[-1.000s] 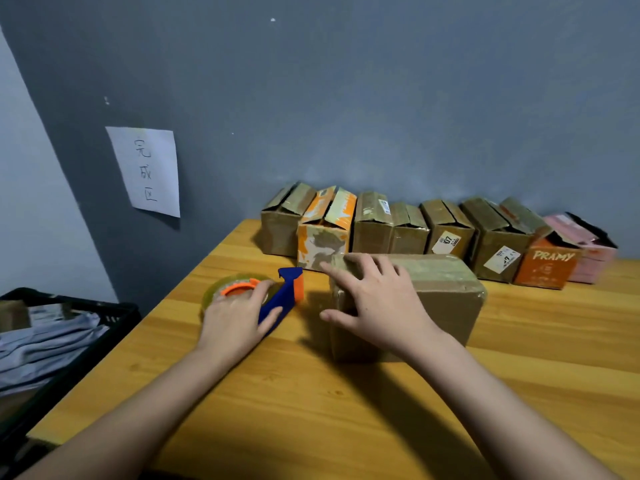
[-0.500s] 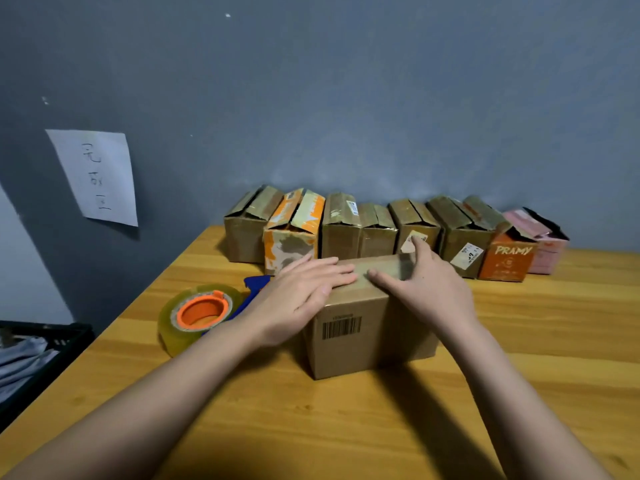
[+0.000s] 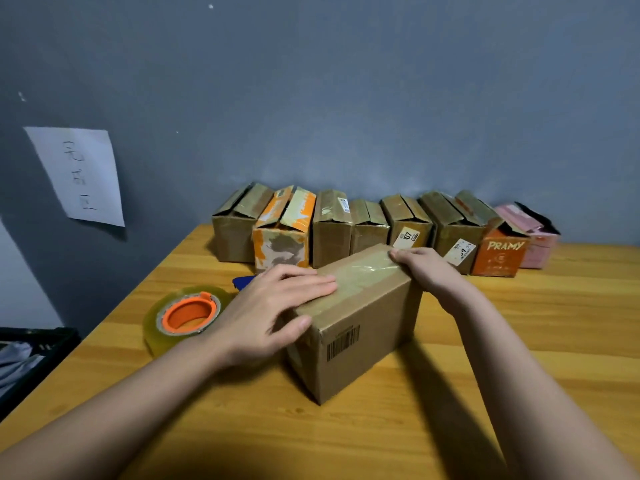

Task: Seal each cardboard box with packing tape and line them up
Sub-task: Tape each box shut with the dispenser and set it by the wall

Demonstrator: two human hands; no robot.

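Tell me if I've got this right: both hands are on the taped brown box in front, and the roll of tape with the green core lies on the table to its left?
Nearly right. The head view shows the tape roll has an orange core, not green. The rest holds: the left hand and right hand are both on the taped box, and the roll lies on the table to its left.
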